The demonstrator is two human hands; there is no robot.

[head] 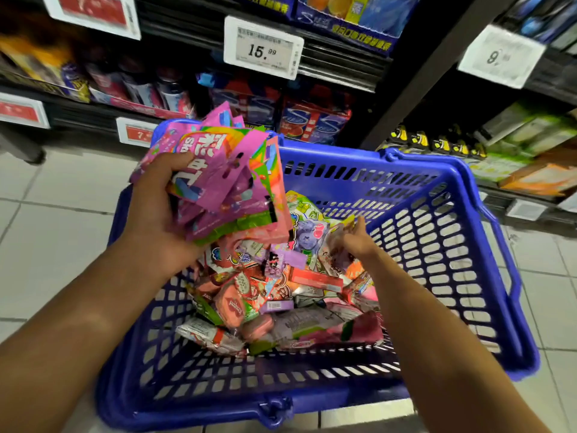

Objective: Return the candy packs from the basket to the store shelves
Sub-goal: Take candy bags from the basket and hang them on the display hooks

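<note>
A blue plastic basket (443, 214) stands on the tiled floor in front of the store shelves (331, 67). It holds a heap of mixed candy packs (281, 295), mostly pink, red and purple. My left hand (156, 207) is shut on a thick stack of pink candy packs (224, 182), held above the basket's left rim. My right hand (356, 239) reaches down into the heap, fingers on a purple-and-pink pack (312, 235); whether it grips the pack is hidden by blur.
Shelves carry boxed gum and sweets (312, 123) behind the basket, with price tags (262, 48) on their edges. Green and orange boxes (530, 151) fill the lower right shelf. Light floor tiles (62, 214) lie to the left.
</note>
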